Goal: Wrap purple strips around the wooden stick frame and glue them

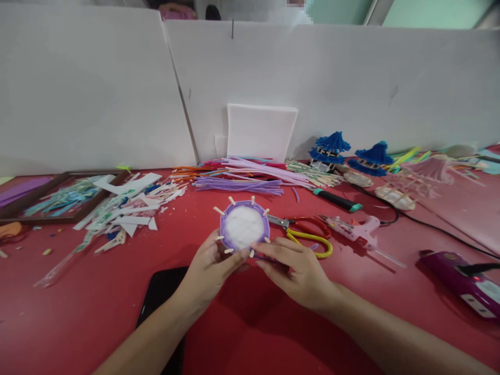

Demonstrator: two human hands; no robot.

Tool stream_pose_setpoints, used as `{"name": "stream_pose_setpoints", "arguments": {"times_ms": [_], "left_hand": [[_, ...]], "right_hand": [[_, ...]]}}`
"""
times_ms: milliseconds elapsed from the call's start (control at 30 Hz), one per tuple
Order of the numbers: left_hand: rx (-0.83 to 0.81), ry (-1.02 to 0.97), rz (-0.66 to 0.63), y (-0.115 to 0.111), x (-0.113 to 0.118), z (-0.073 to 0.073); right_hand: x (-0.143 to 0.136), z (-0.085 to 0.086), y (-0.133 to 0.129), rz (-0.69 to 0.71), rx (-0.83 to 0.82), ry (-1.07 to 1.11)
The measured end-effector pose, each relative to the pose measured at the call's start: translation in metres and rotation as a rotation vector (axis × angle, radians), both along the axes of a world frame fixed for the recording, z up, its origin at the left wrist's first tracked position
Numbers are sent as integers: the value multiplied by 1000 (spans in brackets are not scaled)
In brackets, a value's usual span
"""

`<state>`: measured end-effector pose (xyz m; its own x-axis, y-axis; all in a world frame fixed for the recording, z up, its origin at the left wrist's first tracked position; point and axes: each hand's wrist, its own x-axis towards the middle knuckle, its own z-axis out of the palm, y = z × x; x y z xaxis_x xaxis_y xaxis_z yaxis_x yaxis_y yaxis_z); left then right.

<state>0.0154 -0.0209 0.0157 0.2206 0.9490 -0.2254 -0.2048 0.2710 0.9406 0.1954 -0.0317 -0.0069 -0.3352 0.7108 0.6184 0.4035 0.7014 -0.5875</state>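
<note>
"White boards [332, 67] stand along the back edge of my red table [58, 323]. What have you got there?"

"It's a round purple ring [266, 229] with a fuzzy white middle [245, 227] and short wooden sticks [219, 210] poking out all round, held over the middle of the table. My left hand [213, 260] grips its near left rim, thumb on top, fingers mostly hidden behind. At the near right rim, a purple strand [275, 259] shows between the thumb and forefinger of my right hand [299, 268]; how tightly they pinch, I cannot tell."

"Heavy?"

"Light, I'd guess. The purple fuzz should be soft and not slippery, the middle easy to dent. Those sticks look easy to knock loose, so I'd hold the rim between them."

"And around you?"

"Scissors [288, 224] lie just beyond my right hand, then a pink glue gun [361, 234] towards the table's right edge. A phone [162, 286] lies by my left forearm, towards the near edge. Purple pipe cleaners [240, 185] lie towards the back edge."
</note>
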Motion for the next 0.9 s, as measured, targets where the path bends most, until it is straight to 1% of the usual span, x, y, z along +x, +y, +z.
{"name": "stream_pose_setpoints", "arguments": {"times_ms": [67,133,267,333,367,433,533,567,600,667,767,833,900], "left_hand": [[1,-18,-18,1,0,-1],[-20,-46,-5,2,2,-3],[-105,-103,103,5,4,-3],[-126,-115,155,6,3,-3],[-130,-114,172,7,2,-3],[-125,-90,161,8,-1,-6],[-65,-47,57,9,-4,-10],[-47,-40,26,9,-5,-10],[-41,-42,7,9,-5,-10],[-71,-68,15,9,-4,-9],[-135,-140,69,11,-3,-8],[-151,-192,110,14,-4,-8],[-173,-230,164,17,-6,-11]], "right_hand": [[0,-2,0,19,-3,-8],[1,-4,0,20,10,-10],[1,-3,-1,-57,-10,3],[1,-2,-1,-100,-77,24],[1,-1,0,-101,-145,32],[0,-2,1,-59,-355,40],[-4,-4,1,65,-716,93],[-5,-5,0,94,-786,109],[-6,-6,0,109,-818,111],[-8,-5,-2,108,-781,62],[-8,-3,-3,97,-633,-51],[-6,1,0,101,-551,-85],[1,7,6,50,-466,-82]]}}
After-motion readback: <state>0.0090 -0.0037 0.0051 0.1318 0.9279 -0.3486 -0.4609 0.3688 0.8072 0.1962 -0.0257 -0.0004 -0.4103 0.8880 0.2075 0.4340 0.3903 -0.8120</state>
